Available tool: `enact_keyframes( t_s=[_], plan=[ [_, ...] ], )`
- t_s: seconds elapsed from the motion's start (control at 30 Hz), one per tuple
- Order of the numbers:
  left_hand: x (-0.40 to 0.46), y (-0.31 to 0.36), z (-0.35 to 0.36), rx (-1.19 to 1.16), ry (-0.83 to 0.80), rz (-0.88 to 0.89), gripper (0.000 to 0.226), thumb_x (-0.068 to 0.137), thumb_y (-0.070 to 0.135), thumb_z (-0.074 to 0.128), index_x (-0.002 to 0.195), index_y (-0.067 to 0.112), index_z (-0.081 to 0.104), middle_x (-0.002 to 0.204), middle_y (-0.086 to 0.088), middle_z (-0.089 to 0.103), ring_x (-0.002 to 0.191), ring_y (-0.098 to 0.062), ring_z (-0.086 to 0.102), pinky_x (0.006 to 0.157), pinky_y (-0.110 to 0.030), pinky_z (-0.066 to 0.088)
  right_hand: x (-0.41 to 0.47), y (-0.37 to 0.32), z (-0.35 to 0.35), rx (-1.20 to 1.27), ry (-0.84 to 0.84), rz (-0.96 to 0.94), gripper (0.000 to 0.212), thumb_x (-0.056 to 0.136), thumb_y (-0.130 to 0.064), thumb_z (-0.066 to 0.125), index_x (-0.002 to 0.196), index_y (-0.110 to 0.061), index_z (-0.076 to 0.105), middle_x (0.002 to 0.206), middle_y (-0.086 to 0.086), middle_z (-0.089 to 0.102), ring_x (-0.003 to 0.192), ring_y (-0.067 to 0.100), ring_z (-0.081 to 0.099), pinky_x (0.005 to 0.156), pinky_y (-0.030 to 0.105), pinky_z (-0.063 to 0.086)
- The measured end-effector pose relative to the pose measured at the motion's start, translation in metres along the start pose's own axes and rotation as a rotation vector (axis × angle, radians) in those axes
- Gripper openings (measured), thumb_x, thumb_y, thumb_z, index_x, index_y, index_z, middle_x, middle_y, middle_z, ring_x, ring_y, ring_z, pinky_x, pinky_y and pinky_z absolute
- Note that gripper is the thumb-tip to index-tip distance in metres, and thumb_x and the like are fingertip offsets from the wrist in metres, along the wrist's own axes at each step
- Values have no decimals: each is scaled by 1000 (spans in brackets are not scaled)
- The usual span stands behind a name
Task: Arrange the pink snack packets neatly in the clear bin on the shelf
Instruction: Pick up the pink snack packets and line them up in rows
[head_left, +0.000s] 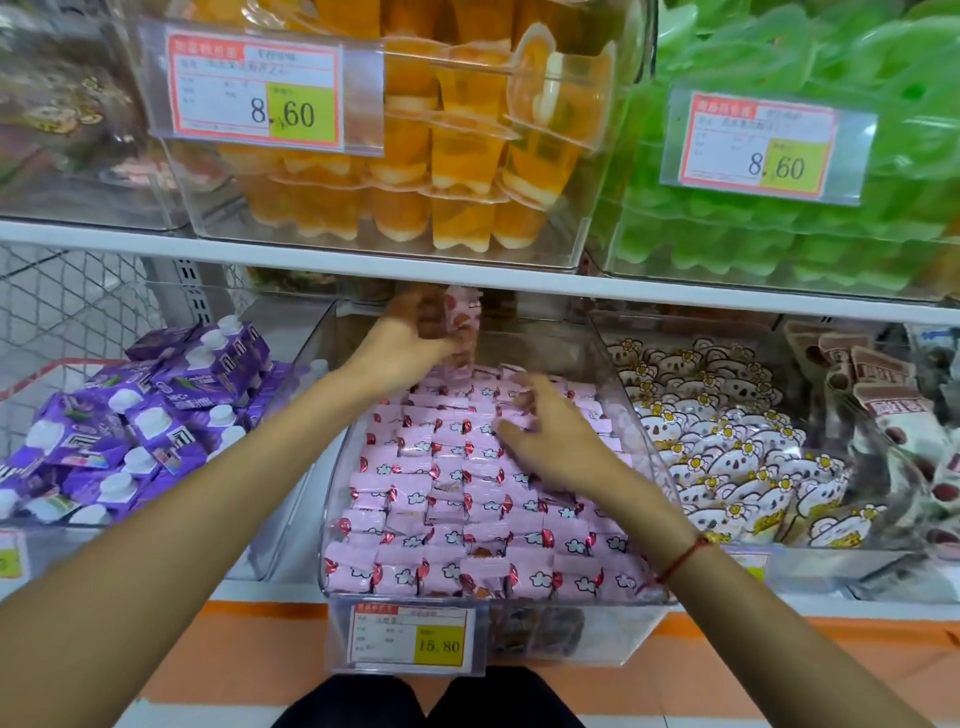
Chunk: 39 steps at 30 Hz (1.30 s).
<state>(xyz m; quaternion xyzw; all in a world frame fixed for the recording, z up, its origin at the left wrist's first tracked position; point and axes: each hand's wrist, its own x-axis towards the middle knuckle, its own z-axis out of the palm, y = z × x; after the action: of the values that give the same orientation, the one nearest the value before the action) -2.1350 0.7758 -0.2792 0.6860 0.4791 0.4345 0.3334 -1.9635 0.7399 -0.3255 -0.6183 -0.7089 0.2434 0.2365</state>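
The left hand pinches a few pink snack packets above the clear bin's back edge. The right hand, fingers spread, presses the packet rows filling the bin.

Even, bright overhead lighting was recorded. Glare was noted on the clear bin walls. Edges were bowed by wide-angle distortion; the left hand was blurred and shadowed beneath the shelf.

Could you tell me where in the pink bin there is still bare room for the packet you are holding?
Only the back of the clear bin, behind the rows under the left hand. The front and middle are packed tight.
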Motion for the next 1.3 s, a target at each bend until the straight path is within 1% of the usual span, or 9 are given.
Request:
enact_keyframes(
  t_s=[0.1,0.27,0.5,0.63,0.77,0.9,1.07,1.17,1.3],
  plan=[
    [11,-8,12,-107,42,-61,42,84,2,66,122,1,48,109,-6,61,86,-5,59,63,-3,47,-6,13,11,-251,-23,-106,47,98,-35,45,138,-12,42,132,10,46,125,27,39,101,31,32],
    [24,-26,19,4,-9,-118,45,84,4,68,123,1,46,122,-10,59,104,-17,57,76,-16,51,-10,12,11,-272,25,-148,45,99,-36,42,136,-12,46,134,8,48,124,24,39,102,31,33],
    [38,-32,1,720,-165,-54,44,86,23,67,128,23,52,127,-4,56,98,-16,51,77,-22,36,-14,12,13,-290,52,-173,43,99,-36,40,136,-14,46,136,6,47,125,23,39,101,29,31],
    [31,-38,6,627,-77,88,38,86,9,64,122,20,55,123,-4,59,104,-21,57,81,-24,44,-12,11,8,-289,0,-170,44,99,-36,41,137,-13,45,135,7,47,122,23,41,101,31,34],
    [31,-47,8,877,-288,133,31,97,16,46,127,20,55,128,-5,56,107,-23,54,87,-30,44,-4,7,1,-378,67,-212,38,97,-31,45,130,-14,51,128,8,51,116,25,47,94,35,43],
    [34,-52,11,953,-270,159,43,96,12,45,137,25,43,142,-3,43,123,-26,45,101,-39,40,6,8,5,-486,155,-267,43,98,-35,41,137,-18,44,138,7,46,125,25,38,100,37,36],
    [42,-54,12,968,-413,53,37,100,20,36,134,27,50,137,-6,51,114,-27,52,97,-37,44,13,22,17,-526,21,-171,49,100,-46,27,145,-27,33,154,2,30,140,22,25,113,36,16],
    [54,-44,20,974,-334,49,31,100,25,38,123,23,58,128,-8,57,99,-25,58,80,-31,47,13,23,18,-518,28,-174,49,100,-46,26,145,-28,35,153,3,31,139,22,26,112,37,16],
    [60,-35,38,941,-254,117,27,96,34,50,116,25,64,122,-2,61,107,-24,57,87,-32,45,12,23,18,-518,42,-184,48,100,-45,28,144,-28,36,152,2,33,138,22,28,111,36,17]
  ],
)
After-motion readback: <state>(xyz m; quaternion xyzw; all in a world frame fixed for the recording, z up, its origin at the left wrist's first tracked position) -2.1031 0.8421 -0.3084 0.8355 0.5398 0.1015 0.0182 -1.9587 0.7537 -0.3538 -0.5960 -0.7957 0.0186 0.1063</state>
